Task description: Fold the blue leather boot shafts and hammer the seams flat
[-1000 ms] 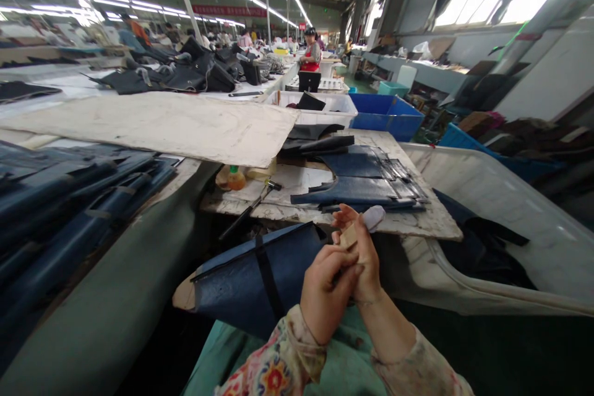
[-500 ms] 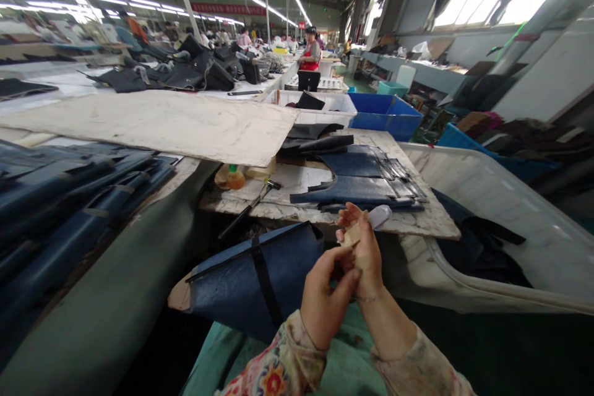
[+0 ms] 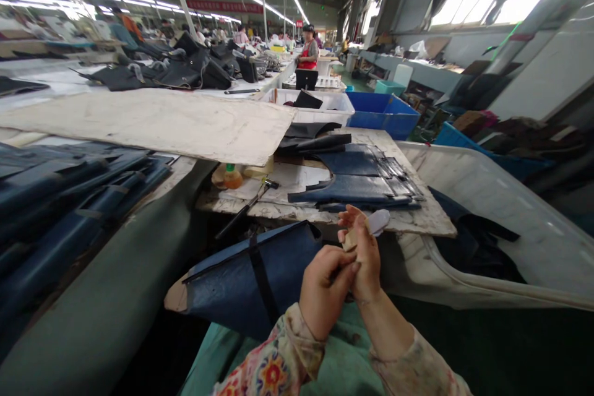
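My right hand (image 3: 365, 257) is turned palm inward, with its fingers partly curled round a flat tan piece (image 3: 352, 240). A pale, rounded, translucent piece (image 3: 379, 221) sticks out past its thumb side; whether the two are one thing I cannot tell. My left hand (image 3: 327, 288) touches the right palm, thumb and forefinger pinched near the lower end of the tan piece. What that pinch holds is hidden. Just left of my hands, a dark blue bag-like leather piece (image 3: 227, 284) with a black strap (image 3: 263, 278) lies by my lap, below the table edge.
On the worktable (image 3: 436, 219) lie stacked blue leather panels (image 3: 362, 189), a hammer (image 3: 250, 204) and an orange bottle with a green top (image 3: 232, 178). A large white bin (image 3: 505, 216) stands right. Blue rolled pieces (image 3: 93, 210) lie left. A person in a red apron (image 3: 307, 52) stands farther back.
The view has shifted slightly, moving the surroundings a little left. My left fingers have moved slightly up along the right palm, still pinched. The right hand keeps its grip.
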`<state>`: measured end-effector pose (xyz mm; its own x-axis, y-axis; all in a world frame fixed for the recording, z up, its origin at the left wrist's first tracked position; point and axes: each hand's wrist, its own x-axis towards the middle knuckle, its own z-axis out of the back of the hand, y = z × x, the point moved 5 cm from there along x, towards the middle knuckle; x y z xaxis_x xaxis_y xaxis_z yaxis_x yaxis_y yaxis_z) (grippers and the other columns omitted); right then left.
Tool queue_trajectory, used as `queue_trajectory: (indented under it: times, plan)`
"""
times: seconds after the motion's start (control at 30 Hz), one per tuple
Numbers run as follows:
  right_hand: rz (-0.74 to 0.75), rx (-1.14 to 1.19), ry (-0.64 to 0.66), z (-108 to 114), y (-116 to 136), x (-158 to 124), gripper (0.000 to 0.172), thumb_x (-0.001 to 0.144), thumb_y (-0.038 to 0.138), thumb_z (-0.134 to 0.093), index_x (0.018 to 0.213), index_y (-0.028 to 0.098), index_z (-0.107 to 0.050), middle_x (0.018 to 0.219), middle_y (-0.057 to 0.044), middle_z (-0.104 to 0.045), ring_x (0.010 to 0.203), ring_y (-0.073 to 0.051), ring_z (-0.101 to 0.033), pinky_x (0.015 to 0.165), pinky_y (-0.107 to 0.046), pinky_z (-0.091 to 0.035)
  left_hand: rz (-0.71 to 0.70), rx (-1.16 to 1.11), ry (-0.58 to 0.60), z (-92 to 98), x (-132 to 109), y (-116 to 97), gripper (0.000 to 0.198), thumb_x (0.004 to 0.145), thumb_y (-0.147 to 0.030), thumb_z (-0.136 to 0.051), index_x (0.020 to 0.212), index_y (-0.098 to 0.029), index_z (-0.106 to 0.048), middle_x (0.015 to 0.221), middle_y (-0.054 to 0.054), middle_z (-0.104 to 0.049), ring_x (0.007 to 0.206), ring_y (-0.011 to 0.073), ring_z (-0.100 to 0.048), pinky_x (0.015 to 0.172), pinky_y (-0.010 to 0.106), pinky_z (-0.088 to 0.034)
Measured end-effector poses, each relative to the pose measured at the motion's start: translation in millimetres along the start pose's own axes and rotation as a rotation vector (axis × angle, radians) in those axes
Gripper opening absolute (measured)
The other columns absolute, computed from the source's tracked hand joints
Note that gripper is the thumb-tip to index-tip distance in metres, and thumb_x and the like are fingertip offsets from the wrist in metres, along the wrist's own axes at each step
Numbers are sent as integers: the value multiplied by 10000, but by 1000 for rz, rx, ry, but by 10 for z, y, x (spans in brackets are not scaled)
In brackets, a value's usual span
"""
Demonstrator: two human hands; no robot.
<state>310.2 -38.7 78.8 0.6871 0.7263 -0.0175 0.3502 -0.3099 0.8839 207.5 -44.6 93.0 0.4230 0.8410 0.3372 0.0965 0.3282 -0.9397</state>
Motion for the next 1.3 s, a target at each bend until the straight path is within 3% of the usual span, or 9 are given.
queue_trajectory:
  times: [0.53,0.67,0.83,0.93,1.07,1.3]
  plan:
    - [55,-136,-87,272,-211,111,366,752,472,-595,995,199,-617,918,-21,-606,733,-98,-504,562,-204,-370,-181,470,114,-105,-18,157,153,891,-212,-442,789,-182,-554,787,41,-570,761,153,-517,671,259,-425]
    - [5,-119,-149,425,-270,159,382,717,481,-622,974,197,-624,904,-16,-605,717,-95,-501,516,-189,-350,-202,599,195,-219,-39,188,183,906,-216,-395,795,-183,-537,818,48,-577,777,161,-515,686,266,-433]
    - [-3,-110,-246,746,-278,290,411,684,494,-622,958,188,-612,902,-23,-606,708,-101,-512,490,-186,-337,-209,628,386,-496,-159,268,105,866,-198,-454,794,-195,-532,813,32,-566,778,167,-511,674,263,-427]
    - [-10,-124,-287,981,-283,327,417,686,485,-613,985,195,-610,950,-26,-610,750,-108,-527,521,-187,-361,-46,450,409,-606,-208,431,59,805,-158,-523,758,-192,-530,765,3,-543,728,144,-502,644,243,-400]
    - [-83,-159,-332,1371,-422,256,407,691,469,-612,1015,223,-609,988,-8,-620,785,-105,-544,558,-185,-384,280,129,321,-647,-215,722,120,703,-143,-604,629,-178,-517,646,-35,-490,635,115,-445,600,232,-340]
    - [-355,-144,-451,2176,-1123,-63,419,546,476,-669,846,189,-613,733,-1,-638,632,-148,-577,456,-218,-363,579,-99,249,-828,-168,1100,188,671,-265,-648,565,-166,-528,507,-59,-432,500,86,-391,479,209,-324]
